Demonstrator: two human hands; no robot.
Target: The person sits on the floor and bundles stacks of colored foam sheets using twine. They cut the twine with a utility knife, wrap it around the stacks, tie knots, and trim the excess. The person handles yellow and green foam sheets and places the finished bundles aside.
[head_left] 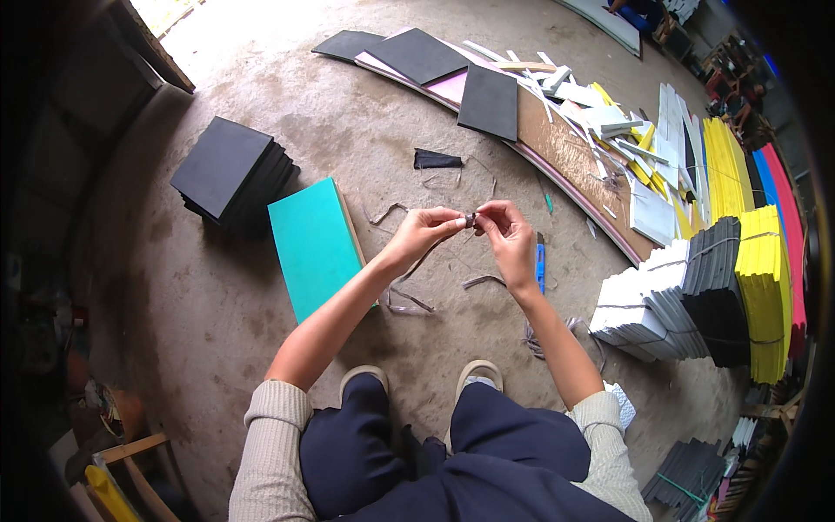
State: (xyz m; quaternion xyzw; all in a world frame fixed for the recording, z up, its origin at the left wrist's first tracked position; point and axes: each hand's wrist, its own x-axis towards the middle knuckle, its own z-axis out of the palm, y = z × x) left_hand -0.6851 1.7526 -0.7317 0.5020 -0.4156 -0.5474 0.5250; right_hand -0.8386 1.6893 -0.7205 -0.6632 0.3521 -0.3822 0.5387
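Observation:
My left hand [424,231] and my right hand [510,242] meet above the floor, fingertips pinched close together. Between them is a small dark bit of a thin, flat strip [424,257], which looks like a plastic tie. Part of it trails down from under my left fingers; whether it is knotted is too small to tell. Below my left forearm lies a teal foam block [311,242]. Just beyond my right wrist, a blue utility knife [541,264] rests on the concrete. More loose strips [409,304] lie beneath my hands.
A stack of black foam sheets [228,165] stands at the left. Large boards [557,148] carry black sheets and white and yellow offcuts [609,117]. Tied white, black and yellow foam bundles [761,291] stand at the right. A black cloth-like piece [437,159] lies ahead.

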